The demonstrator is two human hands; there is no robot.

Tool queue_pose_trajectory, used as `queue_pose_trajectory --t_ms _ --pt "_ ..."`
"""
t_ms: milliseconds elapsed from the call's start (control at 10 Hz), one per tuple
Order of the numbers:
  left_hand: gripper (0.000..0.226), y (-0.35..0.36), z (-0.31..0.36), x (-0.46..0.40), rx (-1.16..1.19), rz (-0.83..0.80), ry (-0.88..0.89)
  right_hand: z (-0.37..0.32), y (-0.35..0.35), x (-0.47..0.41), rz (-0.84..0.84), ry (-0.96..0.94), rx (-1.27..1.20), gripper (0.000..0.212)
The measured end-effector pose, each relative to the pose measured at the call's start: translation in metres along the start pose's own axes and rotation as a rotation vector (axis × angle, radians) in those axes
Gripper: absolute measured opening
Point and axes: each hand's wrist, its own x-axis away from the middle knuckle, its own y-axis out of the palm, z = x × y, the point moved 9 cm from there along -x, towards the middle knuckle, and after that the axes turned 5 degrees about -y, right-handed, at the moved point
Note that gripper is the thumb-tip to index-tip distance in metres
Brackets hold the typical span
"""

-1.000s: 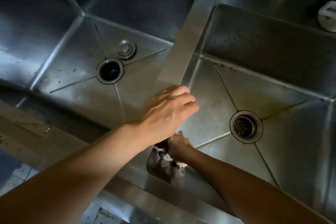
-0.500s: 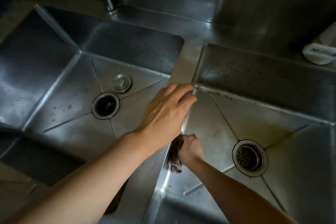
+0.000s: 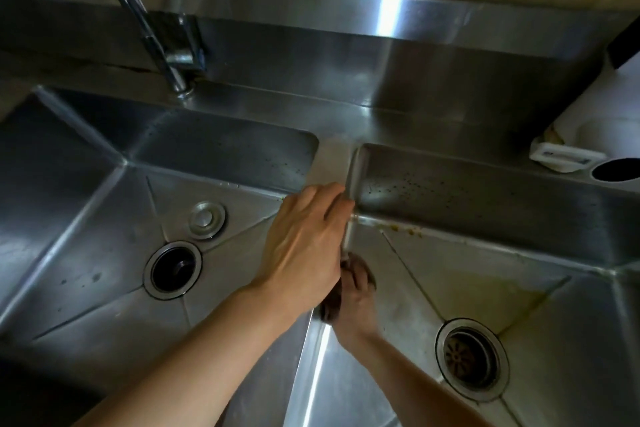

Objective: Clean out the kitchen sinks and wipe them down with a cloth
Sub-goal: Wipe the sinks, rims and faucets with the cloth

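Two steel sinks lie side by side, the left sink (image 3: 104, 218) and the right sink (image 3: 485, 274), parted by a narrow steel divider (image 3: 334, 163). My left hand (image 3: 304, 243) rests on the divider, its fingers bent over the edge into the right sink. Below it, inside the right sink, my right hand (image 3: 356, 302) grips a dark cloth (image 3: 330, 307) and presses it against the sink's left wall. Much of the cloth is hidden behind my left hand. Brown grime lines the right sink's back corner seam.
A round drain plug (image 3: 206, 219) lies in the left sink beside its open drain (image 3: 172, 269). The right sink's drain (image 3: 471, 359) holds a strainer. A tap (image 3: 145, 28) rises at the back left. A white soap dish (image 3: 564, 156) and white container stand at the back right.
My right hand has slid the cloth farther back along the right sink's left wall. My left hand has moved back along the divider. The camera view has tilted up toward the tap.
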Motion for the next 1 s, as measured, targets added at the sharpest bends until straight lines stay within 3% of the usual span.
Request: queue_pose_trajectory --t_ms 100,300,500,600,900,1000 --pt "0.056 0.003 -0.003 -0.015 -0.007 0.004 -0.009 0.002 -0.007 -0.034 0.051 -0.015 0.157 0.062" --pt "0.041 0.005 -0.006 -0.025 -0.023 0.044 -0.015 0.017 -0.039 -0.102 0.155 0.060 0.180 0.049" --pt "0.042 0.007 -0.008 -0.029 -0.053 0.039 -0.003 0.020 -0.051 -0.105 0.213 0.087 -0.006 0.041" --pt "0.045 0.006 -0.007 -0.032 -0.072 0.010 -0.022 0.027 -0.072 -0.097 0.287 0.128 -0.252 0.041" --pt "0.050 0.006 0.005 -0.052 -0.126 0.028 -0.003 0.150 -0.137 -0.033 0.561 0.477 -0.311 0.041" --pt "0.050 0.009 0.004 -0.059 -0.135 0.031 0.000 0.180 -0.147 -0.028 0.556 0.581 -0.336 0.036"
